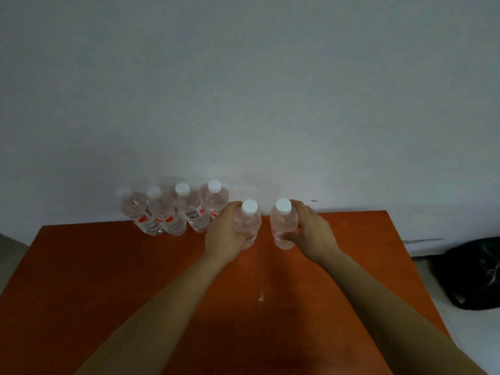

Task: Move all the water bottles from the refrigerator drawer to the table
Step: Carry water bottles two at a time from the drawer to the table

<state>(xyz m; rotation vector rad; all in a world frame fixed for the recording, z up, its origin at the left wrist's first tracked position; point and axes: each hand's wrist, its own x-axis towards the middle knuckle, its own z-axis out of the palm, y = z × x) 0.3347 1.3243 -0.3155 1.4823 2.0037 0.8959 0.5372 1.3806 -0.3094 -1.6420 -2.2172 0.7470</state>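
- left hand (226, 231): fingers and thumb wrapped round the body of the left bottle (248, 226), a clear plastic water bottle with a white screw cap. Firm full-palm grip, held below the shoulder.
- right hand (311, 234): same grip, mirrored, on the right bottle (282, 221), an identical clear plastic bottle with a white cap. The thumb crosses the near side low down and the fingers go round the back.
- Both held bottles are upright, side by side, with a narrow gap between them and no contact. The bases are down at tabletop level; cannot tell if they actually touch.
- Under both hands is the orange-red flat table (108, 280). The held bottles sit near its far edge, roughly mid-width.
- Just outboard of the left hand is the row of four bottles (189, 209): the same clear plastic, white caps, red labels. They stand upright along the far edge, packed close or touching.
- The nearest row bottle (217, 201) is right against the left hand's knuckles; cannot tell if it touches them. The rest run away from the hand, further to the left.
- Between the forearms, closer to the body than the hands, is a small pale speck (261, 296) on the tabletop.
- Beyond the hands is a plain grey-white wall (243, 90).
- Well outboard of the right hand, off the table and lower down, is a black bag (470, 274), too dark for detail.
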